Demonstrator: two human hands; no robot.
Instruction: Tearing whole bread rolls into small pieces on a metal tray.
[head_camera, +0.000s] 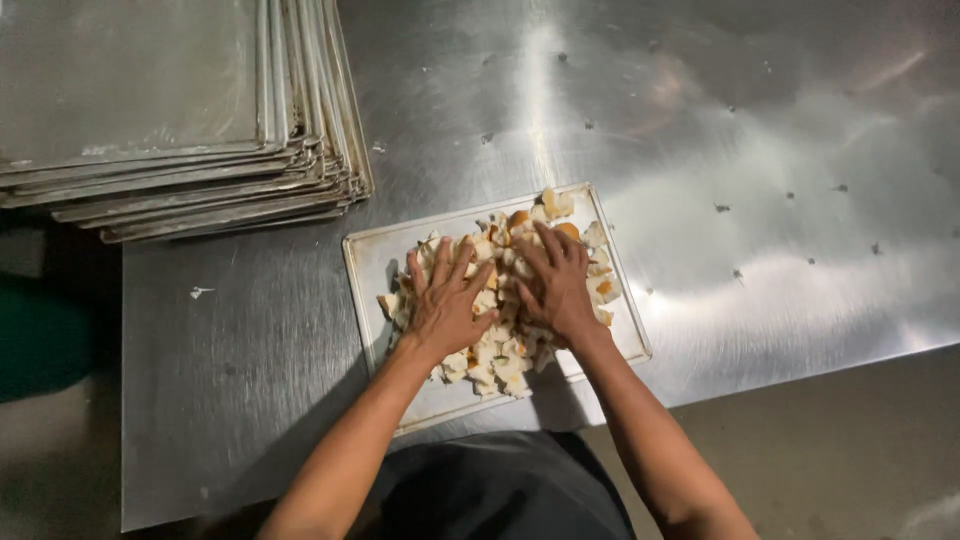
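A small metal baking tray (372, 262) lies on a steel table near its front edge. A heap of pale bread cubes (505, 352), some with orange-brown crust, covers the middle of the tray. My left hand (445, 300) lies flat on the left part of the heap, fingers spread. My right hand (556, 285) presses flat on the right part, fingers spread and pointing away from me. Both palms rest on the cubes and grip nothing. The two hands almost touch at the thumbs.
A tall stack of larger metal trays (190, 130) fills the far left of the steel table (780, 200). Crumbs dot the table to the right. The table's front edge runs just below the small tray, with floor beyond.
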